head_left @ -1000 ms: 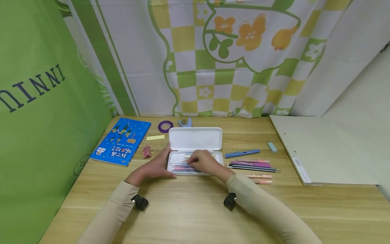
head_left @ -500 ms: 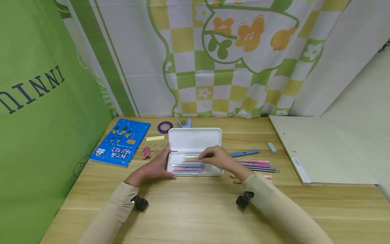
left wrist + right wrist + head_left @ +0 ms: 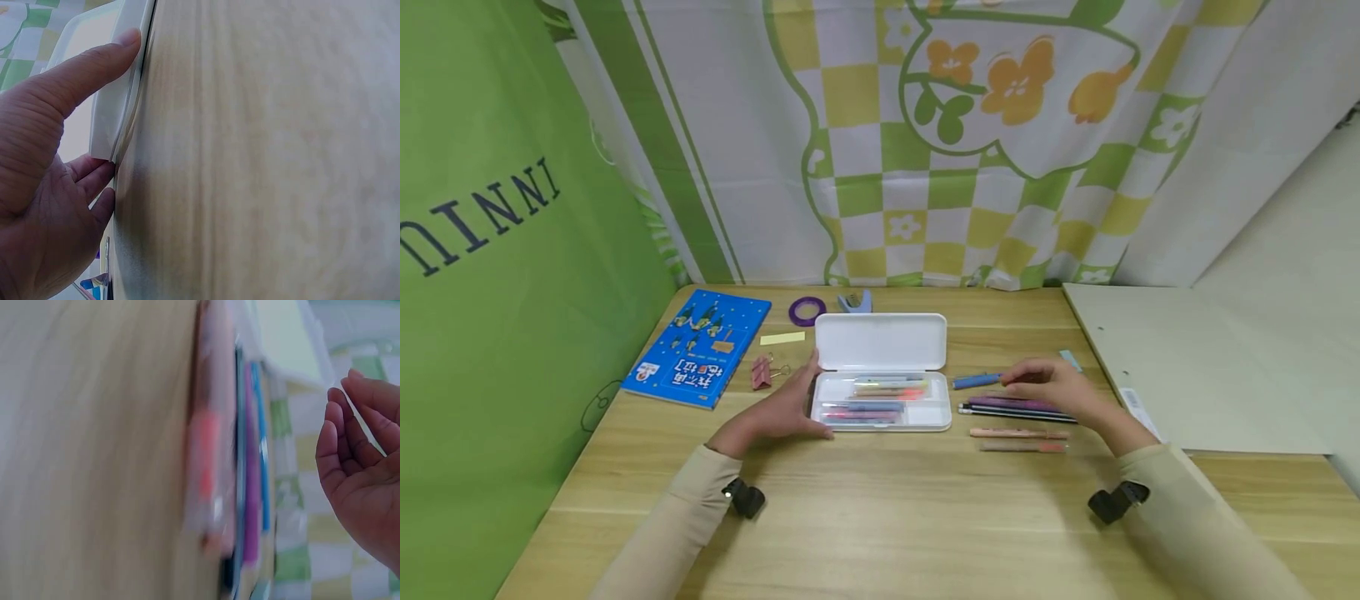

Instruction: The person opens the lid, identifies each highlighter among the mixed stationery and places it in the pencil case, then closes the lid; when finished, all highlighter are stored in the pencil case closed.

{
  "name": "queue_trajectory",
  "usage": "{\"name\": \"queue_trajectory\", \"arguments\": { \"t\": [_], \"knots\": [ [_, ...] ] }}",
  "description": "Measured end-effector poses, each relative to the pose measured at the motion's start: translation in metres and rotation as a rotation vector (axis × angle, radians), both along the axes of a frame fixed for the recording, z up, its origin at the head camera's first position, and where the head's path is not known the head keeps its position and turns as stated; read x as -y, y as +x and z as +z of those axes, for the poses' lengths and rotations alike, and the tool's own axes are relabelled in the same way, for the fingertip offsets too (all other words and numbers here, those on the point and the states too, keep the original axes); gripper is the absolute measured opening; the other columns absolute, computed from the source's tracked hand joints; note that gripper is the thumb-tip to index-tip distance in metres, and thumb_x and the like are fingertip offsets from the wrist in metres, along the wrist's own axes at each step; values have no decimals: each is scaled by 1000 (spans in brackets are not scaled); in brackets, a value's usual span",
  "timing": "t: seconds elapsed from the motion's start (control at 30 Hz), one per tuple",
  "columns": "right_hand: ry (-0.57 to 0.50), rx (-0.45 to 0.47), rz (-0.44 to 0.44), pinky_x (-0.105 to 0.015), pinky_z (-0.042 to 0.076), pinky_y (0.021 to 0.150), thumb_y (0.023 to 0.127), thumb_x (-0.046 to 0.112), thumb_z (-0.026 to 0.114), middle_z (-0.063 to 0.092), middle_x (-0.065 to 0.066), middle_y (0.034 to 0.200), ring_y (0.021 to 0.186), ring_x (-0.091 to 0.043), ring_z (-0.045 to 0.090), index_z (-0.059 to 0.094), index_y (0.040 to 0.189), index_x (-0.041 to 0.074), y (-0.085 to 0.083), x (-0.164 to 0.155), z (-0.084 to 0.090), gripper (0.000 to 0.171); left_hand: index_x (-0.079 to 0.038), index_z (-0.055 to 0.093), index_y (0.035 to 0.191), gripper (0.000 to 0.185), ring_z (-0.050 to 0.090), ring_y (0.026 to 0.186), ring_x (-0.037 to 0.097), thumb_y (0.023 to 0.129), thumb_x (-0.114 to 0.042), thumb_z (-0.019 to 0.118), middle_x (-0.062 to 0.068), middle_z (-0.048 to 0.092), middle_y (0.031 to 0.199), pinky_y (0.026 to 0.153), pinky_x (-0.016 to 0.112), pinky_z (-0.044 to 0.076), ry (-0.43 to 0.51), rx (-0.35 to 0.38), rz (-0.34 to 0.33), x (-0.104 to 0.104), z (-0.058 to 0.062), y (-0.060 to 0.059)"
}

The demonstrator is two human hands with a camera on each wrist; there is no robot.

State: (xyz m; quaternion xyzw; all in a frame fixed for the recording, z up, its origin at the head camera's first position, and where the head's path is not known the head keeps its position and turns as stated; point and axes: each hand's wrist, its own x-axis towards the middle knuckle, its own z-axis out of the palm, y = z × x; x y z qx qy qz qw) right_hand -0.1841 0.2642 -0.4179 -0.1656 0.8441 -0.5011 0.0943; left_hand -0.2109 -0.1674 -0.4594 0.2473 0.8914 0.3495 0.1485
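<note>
A white pencil case (image 3: pixel 880 342) lies with its lid raised on the table. Several pens (image 3: pixel 861 410) fill its front compartment, and more pens (image 3: pixel 891 387) lie in the rear one. My left hand (image 3: pixel 781 408) holds the case's left end, thumb along the front wall and fingers round the side. To the right, my right hand (image 3: pixel 1054 390) hovers over a blue pen (image 3: pixel 976 381), hiding part of it. In the right wrist view, the fingers are loosely bent with nothing between them. A purple marker (image 3: pixel 1000 402) and dark pencils (image 3: pixel 1011 412) lie just below that hand.
Two peach-coloured pens (image 3: pixel 1018 433) lie nearer the front. Left of the case are a pink binder clip (image 3: pixel 762 372), yellow strip (image 3: pixel 782 338) and blue book (image 3: pixel 700 350). Purple tape (image 3: pixel 807 311) sits behind. A pale board (image 3: pixel 1210 375) and light-blue eraser (image 3: pixel 1071 360) are at right.
My right hand has left the case's compartments and moved right, over the loose pens. Pens in the rear compartment now show uncovered. The left hand stays at the case.
</note>
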Motion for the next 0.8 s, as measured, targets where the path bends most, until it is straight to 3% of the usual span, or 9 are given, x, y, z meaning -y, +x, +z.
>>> {"name": "queue_trajectory", "arguments": {
  "t": [0.33, 0.47, 0.8],
  "knots": [
    [236, 47, -137, -32, 50, 75, 90, 26, 66, 65, -14, 108, 94, -21, 59, 70, 107, 3, -6, -26, -7, 29, -5, -14, 149, 134, 21, 138, 32, 66, -38, 86, 18, 27, 147, 113, 49, 18, 2, 13, 16, 1, 1, 1],
    [311, -31, -99, -34, 50, 75, 88, 18, 68, 68, -12, 102, 93, -24, 61, 72, 101, 3, -14, -25, -13, 20, -4, -14, 149, 133, 24, 137, 33, 67, -38, 85, 19, 29, 146, 113, 50, 19, 2, 6, 10, 0, 1, 1],
    [290, -69, 5, -26, 50, 74, 84, 3, 68, 70, -13, 94, 89, -23, 63, 72, 95, -1, -22, -24, -25, 13, -3, -13, 149, 133, 27, 135, 32, 67, -37, 85, 18, 33, 142, 113, 49, 19, 4, 3, -1, -1, 1, 0]
  ]
}}
